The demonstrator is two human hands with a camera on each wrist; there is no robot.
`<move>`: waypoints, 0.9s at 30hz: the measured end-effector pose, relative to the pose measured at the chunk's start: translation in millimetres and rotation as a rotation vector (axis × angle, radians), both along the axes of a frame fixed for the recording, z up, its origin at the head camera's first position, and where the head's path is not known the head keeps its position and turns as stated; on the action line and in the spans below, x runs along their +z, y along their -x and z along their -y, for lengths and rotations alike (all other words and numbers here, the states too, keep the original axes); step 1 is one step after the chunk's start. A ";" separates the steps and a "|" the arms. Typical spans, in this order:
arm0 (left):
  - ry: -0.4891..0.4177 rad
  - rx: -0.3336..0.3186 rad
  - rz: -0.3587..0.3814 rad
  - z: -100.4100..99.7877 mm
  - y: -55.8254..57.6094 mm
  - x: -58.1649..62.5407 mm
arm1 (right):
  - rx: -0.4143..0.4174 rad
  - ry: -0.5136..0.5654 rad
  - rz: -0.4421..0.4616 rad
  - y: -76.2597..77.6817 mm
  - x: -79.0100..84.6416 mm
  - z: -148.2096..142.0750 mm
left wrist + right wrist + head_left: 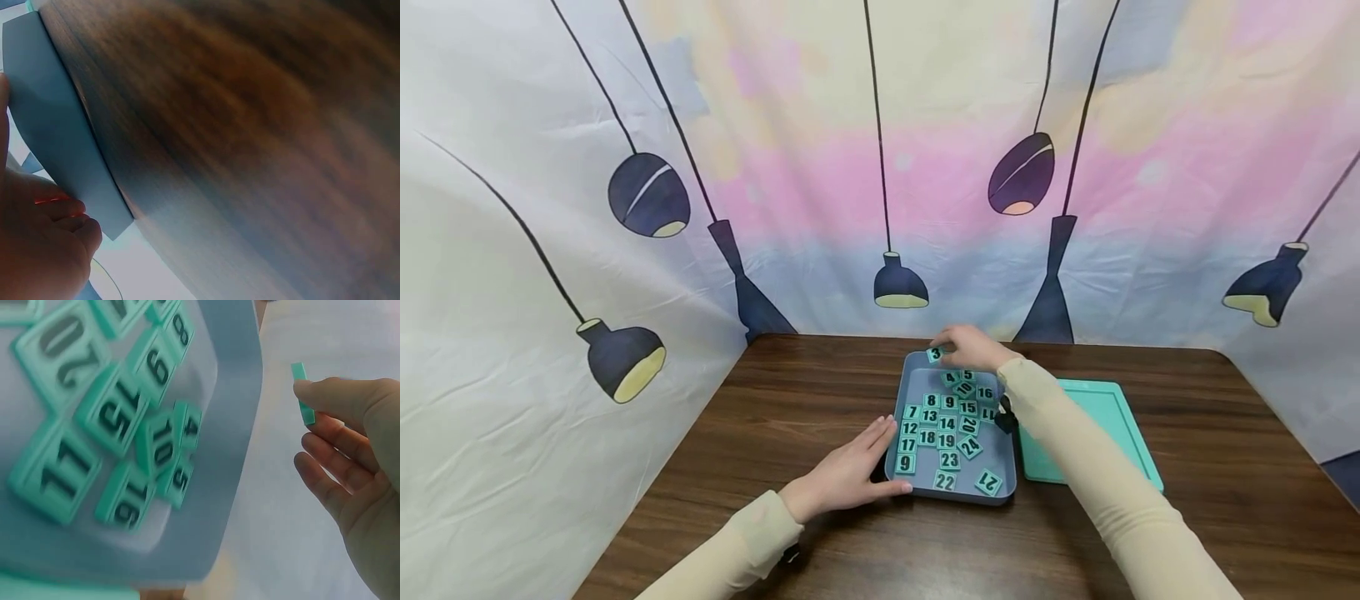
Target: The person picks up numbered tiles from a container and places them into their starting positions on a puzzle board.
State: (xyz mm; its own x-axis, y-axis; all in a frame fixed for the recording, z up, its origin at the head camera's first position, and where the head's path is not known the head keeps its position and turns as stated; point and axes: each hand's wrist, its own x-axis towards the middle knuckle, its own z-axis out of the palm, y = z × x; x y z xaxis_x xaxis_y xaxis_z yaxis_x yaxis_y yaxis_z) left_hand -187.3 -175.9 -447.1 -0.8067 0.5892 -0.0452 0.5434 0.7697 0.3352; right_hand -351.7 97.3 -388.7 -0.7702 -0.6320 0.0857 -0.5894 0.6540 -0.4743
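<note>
Fingers (876, 435) spread, the left hand (844, 477) touches one grey-blue tray (917, 380) below the frame's centre, twenty-one visible number tiles (947, 423) inside. At its far edge, the grip of the right hand (974, 347) pinches one "3" tile (935, 355), edge-on in the right wrist view, long axis steep, top leaning left.

tiles (947, 423) and tray (919, 377) look smooth plastic, the table (775, 417) glossy wood, the backdrop (820, 200) cloth.
</note>
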 end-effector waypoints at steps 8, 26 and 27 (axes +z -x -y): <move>-0.008 0.003 -0.004 -0.6 0.4 -1.0 | -0.111 0.030 0.016 -4.9 7.7 -57.4; -0.011 -0.010 -0.009 0.6 -1.3 -1.6 | -0.322 0.056 0.006 -39.5 0.8 -186.3; -0.011 -0.009 -0.012 0.4 -0.9 -1.8 | -0.331 0.056 0.009 -41.4 -2.1 -189.9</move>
State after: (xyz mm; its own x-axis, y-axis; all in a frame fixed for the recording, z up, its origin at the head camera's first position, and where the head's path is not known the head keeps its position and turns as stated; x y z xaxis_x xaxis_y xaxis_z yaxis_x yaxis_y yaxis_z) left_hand -186.4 -176.3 -448.9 -0.8021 0.5965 -0.0294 0.5539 0.7614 0.3369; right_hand -310.4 287.2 -390.8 -0.9339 -0.3417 0.1054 -0.3448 0.7820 -0.5192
